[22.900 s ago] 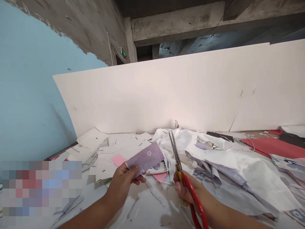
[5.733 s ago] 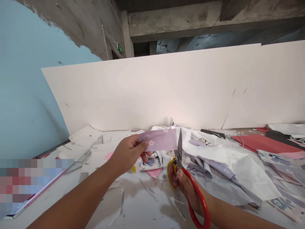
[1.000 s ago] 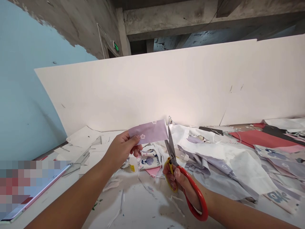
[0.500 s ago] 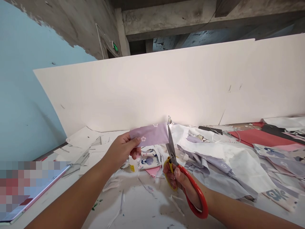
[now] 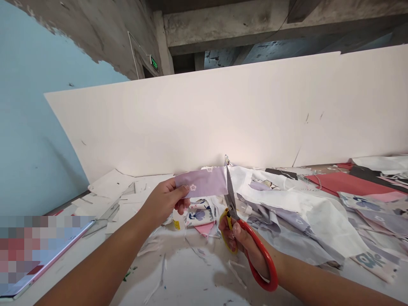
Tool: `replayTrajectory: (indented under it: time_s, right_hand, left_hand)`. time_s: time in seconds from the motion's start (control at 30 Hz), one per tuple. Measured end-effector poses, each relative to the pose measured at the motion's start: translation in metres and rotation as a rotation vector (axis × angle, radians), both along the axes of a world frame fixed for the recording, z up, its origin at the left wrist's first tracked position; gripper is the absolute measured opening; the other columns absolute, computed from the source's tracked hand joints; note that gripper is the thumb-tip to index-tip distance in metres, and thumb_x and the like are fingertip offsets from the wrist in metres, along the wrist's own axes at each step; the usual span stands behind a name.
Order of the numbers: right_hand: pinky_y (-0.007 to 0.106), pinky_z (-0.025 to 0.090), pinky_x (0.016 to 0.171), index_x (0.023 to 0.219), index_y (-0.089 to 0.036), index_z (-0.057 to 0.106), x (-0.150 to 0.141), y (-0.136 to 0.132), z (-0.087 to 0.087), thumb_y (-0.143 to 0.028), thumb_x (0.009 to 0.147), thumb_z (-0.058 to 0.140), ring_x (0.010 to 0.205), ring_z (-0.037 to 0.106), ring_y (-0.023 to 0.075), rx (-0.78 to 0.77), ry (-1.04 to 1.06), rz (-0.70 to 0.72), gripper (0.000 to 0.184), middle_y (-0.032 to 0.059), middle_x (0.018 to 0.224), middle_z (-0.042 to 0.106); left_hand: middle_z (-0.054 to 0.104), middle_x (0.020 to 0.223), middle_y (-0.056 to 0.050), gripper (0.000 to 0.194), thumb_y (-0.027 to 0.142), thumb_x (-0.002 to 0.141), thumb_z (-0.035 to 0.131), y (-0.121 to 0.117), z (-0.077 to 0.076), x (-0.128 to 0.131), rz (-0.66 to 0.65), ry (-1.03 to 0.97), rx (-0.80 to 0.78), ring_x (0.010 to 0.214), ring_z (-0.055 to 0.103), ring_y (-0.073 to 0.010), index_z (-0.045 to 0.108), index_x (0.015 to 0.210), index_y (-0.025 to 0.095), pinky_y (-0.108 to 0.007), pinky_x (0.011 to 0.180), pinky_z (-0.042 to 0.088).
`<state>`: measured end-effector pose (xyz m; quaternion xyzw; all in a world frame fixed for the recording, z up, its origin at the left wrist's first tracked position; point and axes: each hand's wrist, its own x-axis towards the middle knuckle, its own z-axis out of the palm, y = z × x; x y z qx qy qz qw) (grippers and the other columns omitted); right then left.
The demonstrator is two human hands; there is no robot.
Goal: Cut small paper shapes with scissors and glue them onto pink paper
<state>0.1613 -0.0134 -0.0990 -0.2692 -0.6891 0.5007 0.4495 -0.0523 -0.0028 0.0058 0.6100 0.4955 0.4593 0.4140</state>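
Observation:
A strip of purple fabric (image 5: 207, 182) with small white flowers is pinched at its left end by my left hand (image 5: 170, 197). My right hand (image 5: 244, 242) grips a pair of scissors (image 5: 232, 204) with one red and one yellow handle. Their blades point upward, along the strip's right edge, and look nearly closed. Below the strip lies a folded piece of floral fabric (image 5: 200, 212), beside a small white bottle (image 5: 177, 222) with a yellow label, partly hidden behind my left hand.
White and purple cloth pieces (image 5: 321, 216) are heaped at the right, with red sheets (image 5: 347, 182) behind. Pale card pieces (image 5: 111, 187) lie at the left. A tablet-like screen (image 5: 63, 250), partly blurred, stands at the lower left. A tall white board (image 5: 207, 119) rises behind the table.
The purple strip and my left hand have shifted slightly right and down. The scissors stay almost in place, with the blades still at the strip's right edge.

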Motion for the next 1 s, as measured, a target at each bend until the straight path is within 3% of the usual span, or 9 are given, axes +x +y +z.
replayTrajectory:
  time_s: [0.8,1.0]
  right_hand:
    - [0.027,0.034,0.056,0.086,-0.02,0.05,-0.0011,-0.0004,0.0032,-0.058,0.084,0.032,0.056,0.034,0.012,-0.058,0.043,0.011,0.043,-0.0031,0.063,0.036]
    - [0.026,0.034,0.053,0.082,-0.019,0.051,-0.0032,0.0009,0.0029,-0.062,0.081,0.035,0.054,0.034,0.0118,-0.13,0.089,-0.04,0.045,-0.0034,0.062,0.037]
  left_hand:
    - [0.059,0.055,0.003,0.023,0.041,0.074,0.055,-0.0047,0.0015,0.0056,0.008,0.142,0.033,0.042,0.049,-0.0086,0.055,0.075,0.018,-0.024,0.05,0.04]
    - [0.06,0.057,0.003,0.024,0.04,0.077,0.052,-0.0077,-0.0014,0.0066,-0.029,0.176,0.022,0.045,0.05,-0.0096,0.058,0.084,0.018,-0.025,0.053,0.041]
